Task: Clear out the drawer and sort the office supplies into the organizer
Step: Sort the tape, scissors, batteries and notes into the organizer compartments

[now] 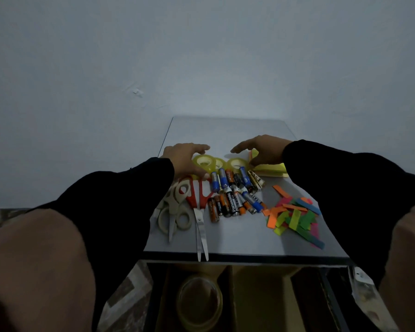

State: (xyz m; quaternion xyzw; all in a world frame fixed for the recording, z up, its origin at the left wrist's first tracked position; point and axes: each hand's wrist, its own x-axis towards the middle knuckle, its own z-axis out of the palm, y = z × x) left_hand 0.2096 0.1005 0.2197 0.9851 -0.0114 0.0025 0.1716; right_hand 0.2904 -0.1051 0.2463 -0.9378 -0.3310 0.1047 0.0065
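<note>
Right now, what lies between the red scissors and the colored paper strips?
The pile of batteries lies between the red scissors and the colored strips, in the head view.

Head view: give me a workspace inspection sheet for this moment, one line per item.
Surface: grey cabinet top, supplies spread across it.
Job's things: yellow tape rolls at the back; batteries piled mid-top; red scissors with blade tips over the front edge; beige scissors at the left; yellow sticky notes; coloured paper strips at the right. Open drawer below holds a cardboard organizer with one tape roll in a compartment.
Clutter: nothing seen.
Grippers: left hand grips a yellow tape roll; right hand rests over the sticky notes.
Cables: nothing seen.
Surroundings: plain pale wall; patterned floor at the left.
</note>
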